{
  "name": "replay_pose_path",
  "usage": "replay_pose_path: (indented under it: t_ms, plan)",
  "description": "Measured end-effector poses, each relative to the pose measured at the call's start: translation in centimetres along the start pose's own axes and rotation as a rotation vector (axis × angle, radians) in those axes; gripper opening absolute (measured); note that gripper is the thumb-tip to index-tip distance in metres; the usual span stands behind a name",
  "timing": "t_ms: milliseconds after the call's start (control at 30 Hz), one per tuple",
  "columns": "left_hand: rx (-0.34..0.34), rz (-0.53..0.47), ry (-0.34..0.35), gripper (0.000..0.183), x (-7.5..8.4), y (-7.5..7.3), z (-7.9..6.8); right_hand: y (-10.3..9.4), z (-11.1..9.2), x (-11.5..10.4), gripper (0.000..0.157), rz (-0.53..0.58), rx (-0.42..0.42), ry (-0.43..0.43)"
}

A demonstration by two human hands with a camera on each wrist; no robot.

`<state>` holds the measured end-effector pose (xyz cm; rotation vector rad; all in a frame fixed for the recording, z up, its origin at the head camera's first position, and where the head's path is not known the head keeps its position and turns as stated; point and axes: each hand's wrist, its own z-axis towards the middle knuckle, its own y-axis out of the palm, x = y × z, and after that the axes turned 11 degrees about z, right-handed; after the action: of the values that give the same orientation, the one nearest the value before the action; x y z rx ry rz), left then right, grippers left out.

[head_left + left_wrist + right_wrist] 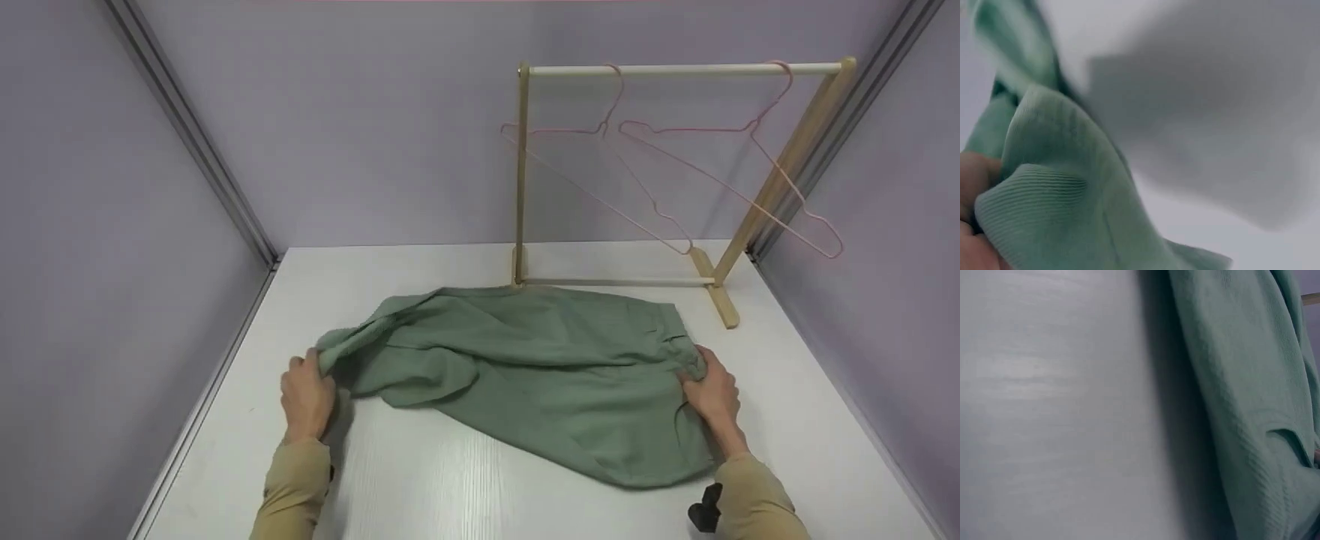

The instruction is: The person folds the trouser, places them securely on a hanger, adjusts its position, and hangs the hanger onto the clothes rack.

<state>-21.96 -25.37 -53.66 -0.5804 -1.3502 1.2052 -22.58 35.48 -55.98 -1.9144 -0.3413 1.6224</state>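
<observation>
A green garment (540, 360) of finely ribbed cloth lies stretched sideways over the white table, creased along its length. My left hand (306, 394) grips its left end, where the cloth is bunched and lifted. In the left wrist view, the fingers (974, 242) hold a folded ribbed edge of the garment (1072, 197), and its shadow falls on the table. My right hand (712, 390) grips the right end near a stitched band, thumb on top of the cloth. A curved slit shows in the garment (1241, 382) in the right wrist view, where the hand is almost wholly hidden.
Behind the garment stands a wooden rack (521, 172) with a white top bar (690, 70). One pink hanger (592, 191) hangs towards its left, another pink hanger (705, 176) towards its right. Pale panels (390, 127) enclose the white table (420, 480) at the back and sides.
</observation>
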Motion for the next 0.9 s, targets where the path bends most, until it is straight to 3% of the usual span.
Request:
replay_pose_path:
  t_ms: [133, 267, 367, 500, 567, 667, 767, 900]
  plan:
    - [0.144, -0.063, -0.060, 0.040, -0.3, -2.6, 1.7, -2.0, -0.1, 0.5, 0.058, 0.032, 0.145, 0.001]
    - [0.235, -0.111, -0.082, 0.046, -0.1, -4.2, 3.3, -3.3, -0.2, 1.4, 0.053, -0.007, 0.236, 0.021]
    - [0.299, -0.093, -0.072, 0.048, 0.3, -4.5, 4.3, -3.3, -0.3, 1.9, 0.051, -0.082, 0.269, 0.011]
    - [0.388, 0.053, -0.050, 0.034, 0.9, -4.0, 5.2, -2.3, -0.7, 2.0, 0.056, -0.160, 0.289, -0.042]
    - [0.392, 0.094, -0.035, 0.028, 1.2, -3.5, 5.2, -1.7, -0.9, 1.7, 0.057, -0.162, 0.279, -0.071]
    - [0.311, 0.069, -0.006, 0.027, 1.7, -2.6, 4.7, -0.9, -0.9, 1.2, 0.052, -0.152, 0.240, -0.118]
    - [0.158, 0.032, 0.000, 0.021, 1.9, -1.6, 3.8, -0.1, -0.9, 0.7, 0.046, -0.137, 0.200, -0.164]
    - [-0.070, 0.066, 0.008, 0.025, 1.6, -0.1, 2.3, 0.9, -0.8, 0.3, 0.040, -0.115, 0.144, -0.237]
